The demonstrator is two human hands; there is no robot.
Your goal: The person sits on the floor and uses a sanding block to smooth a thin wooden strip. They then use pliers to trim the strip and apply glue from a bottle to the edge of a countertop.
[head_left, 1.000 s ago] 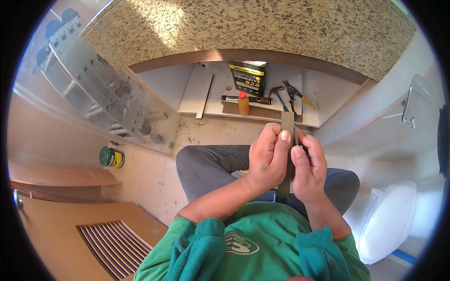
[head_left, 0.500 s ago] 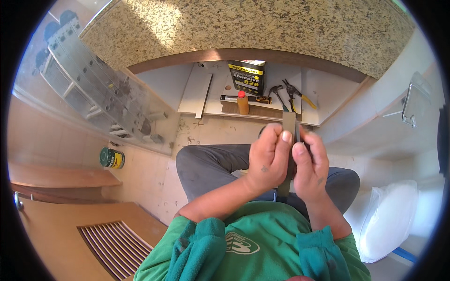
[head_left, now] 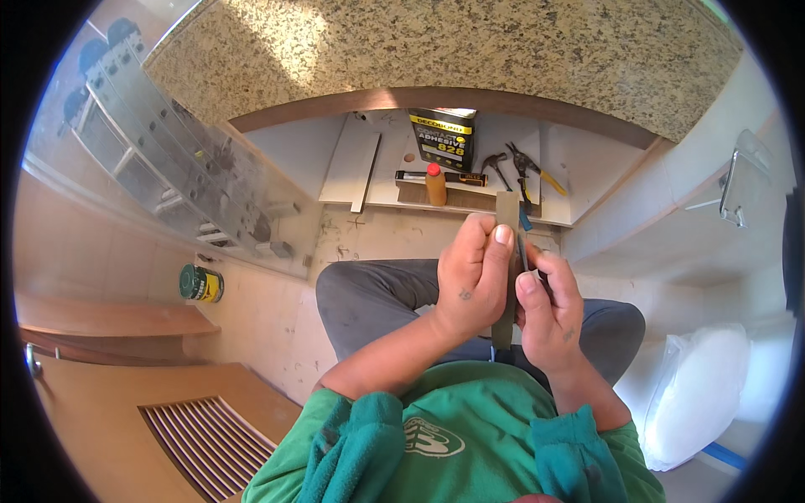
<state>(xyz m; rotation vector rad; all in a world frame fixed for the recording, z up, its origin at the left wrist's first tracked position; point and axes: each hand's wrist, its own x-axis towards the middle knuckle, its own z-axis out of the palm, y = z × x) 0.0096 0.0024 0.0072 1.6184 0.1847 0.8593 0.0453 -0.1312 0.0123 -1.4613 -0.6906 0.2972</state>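
Head view: narrow strip [head_left: 512, 265] between the hands [head_left: 470, 281], gripped by the left.

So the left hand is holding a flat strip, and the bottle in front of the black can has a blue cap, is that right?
Not quite: the cap is red, not blue, as the head view shows. The left hand does hold a flat strip, and the bottle is in front of the black can.

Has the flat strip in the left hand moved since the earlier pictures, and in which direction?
Yes, slightly: judged against the red-capped bottle, which stays put, the flat strip has shifted leftward, nearer to it, and a little forward.
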